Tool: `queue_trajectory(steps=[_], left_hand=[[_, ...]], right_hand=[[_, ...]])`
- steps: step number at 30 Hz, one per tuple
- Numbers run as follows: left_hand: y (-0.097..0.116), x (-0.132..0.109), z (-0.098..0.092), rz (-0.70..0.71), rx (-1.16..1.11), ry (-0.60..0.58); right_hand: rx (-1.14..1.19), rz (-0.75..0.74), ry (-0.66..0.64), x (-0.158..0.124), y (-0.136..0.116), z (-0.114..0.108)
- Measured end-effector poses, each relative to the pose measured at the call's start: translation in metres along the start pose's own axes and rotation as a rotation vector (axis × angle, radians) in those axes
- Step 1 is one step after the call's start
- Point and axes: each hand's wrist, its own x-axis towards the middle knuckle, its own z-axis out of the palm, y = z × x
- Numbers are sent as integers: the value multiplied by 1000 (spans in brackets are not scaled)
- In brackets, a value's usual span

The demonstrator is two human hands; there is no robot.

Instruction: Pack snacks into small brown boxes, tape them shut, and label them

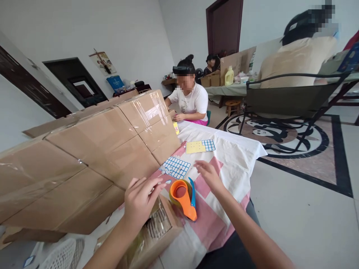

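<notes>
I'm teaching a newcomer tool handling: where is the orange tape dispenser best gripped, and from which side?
Probably by the tapered body of the orange tape dispenser, coming from the near right. That part narrows toward the wearer, while the cardboard box crowds its left. The right hand seems well placed, though the blue arm lies along that side.

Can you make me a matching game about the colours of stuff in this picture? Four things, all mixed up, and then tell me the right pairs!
Things:
1. tape dispenser between the hands
2. stacked boxes
3. basket at the lower left
4. jug on the far table

Colours:
A. pale yellow
B. brown
C. mostly orange
D. white

Right pairs: 1-C, 2-B, 3-D, 4-A
</notes>
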Motion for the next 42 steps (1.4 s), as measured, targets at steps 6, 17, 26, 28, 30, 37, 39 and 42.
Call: queue_trajectory(steps=[6,17,26,28,30,37,39,42], left_hand=[[-3,-9,-3,138,22,-114],[-7,-30,-15,-34,-70,-279],[18,-23,-17,-296,-310,-529],[16,-21,-17,-292,-308,-578],[15,-19,-17,-250,-298,-639],[15,-9,-19,-43,-163,-744],[11,-11,-17,-104,-148,-728],[1,-24,-13,-329,-47,-694]], right_hand=[[227,309,-766,-73,-22,40],[191,91,-405,-101,-1,58],[134,38,-316,-123,6,60],[109,13,-276,-121,6,59],[91,-15,-269,-119,5,58],[21,-27,-290,-127,8,62],[42,36,-262,-128,16,63],[147,177,-218,-126,27,63]])
